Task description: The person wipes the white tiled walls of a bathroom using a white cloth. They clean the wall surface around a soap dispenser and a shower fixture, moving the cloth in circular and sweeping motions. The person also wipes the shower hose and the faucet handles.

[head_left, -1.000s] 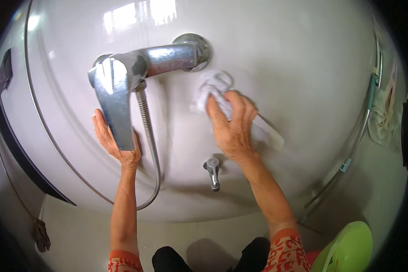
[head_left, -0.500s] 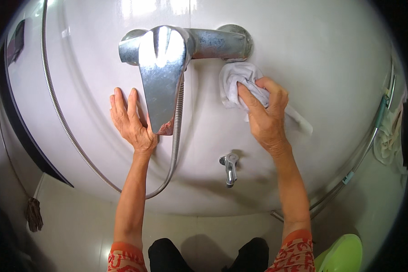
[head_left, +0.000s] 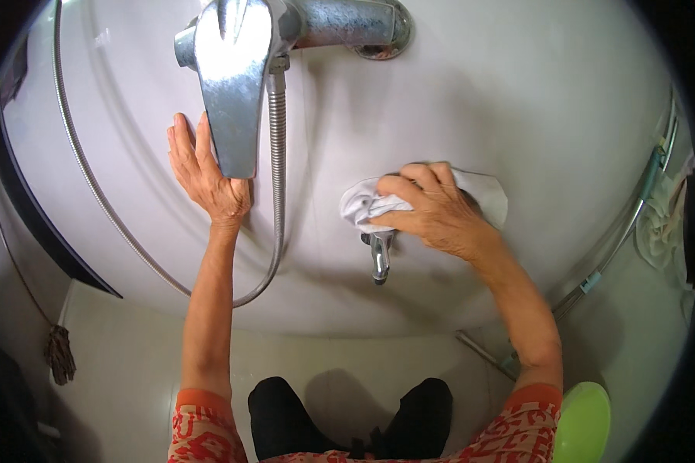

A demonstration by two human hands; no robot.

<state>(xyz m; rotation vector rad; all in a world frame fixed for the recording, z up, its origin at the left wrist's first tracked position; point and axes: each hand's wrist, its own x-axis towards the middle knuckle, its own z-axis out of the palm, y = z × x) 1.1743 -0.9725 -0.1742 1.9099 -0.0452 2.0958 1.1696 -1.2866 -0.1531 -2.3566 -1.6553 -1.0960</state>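
Observation:
My right hand (head_left: 432, 204) grips a bunched white cloth (head_left: 363, 204) against the pale wall, just above a small chrome tap (head_left: 380, 255). Part of the cloth sticks out behind the hand on the right. My left hand (head_left: 201, 166) lies flat on the wall with its fingers spread, partly hidden behind the long lever of a chrome shower mixer (head_left: 235, 108). Nothing shows in that hand. From the mixer hangs a metal shower hose (head_left: 278, 154), running down just right of my left hand.
The hose loops back up along the left. A string mop (head_left: 59, 353) leans at the lower left. Metal poles (head_left: 618, 247) and hanging cloths (head_left: 660, 228) are at the right. A lime-green basin (head_left: 583, 424) stands on the floor near my right elbow.
My right hand has brought the cloth down from below the mixer's right wall fitting to the small tap. My left hand still rests on the wall. The whole view has shifted slightly.

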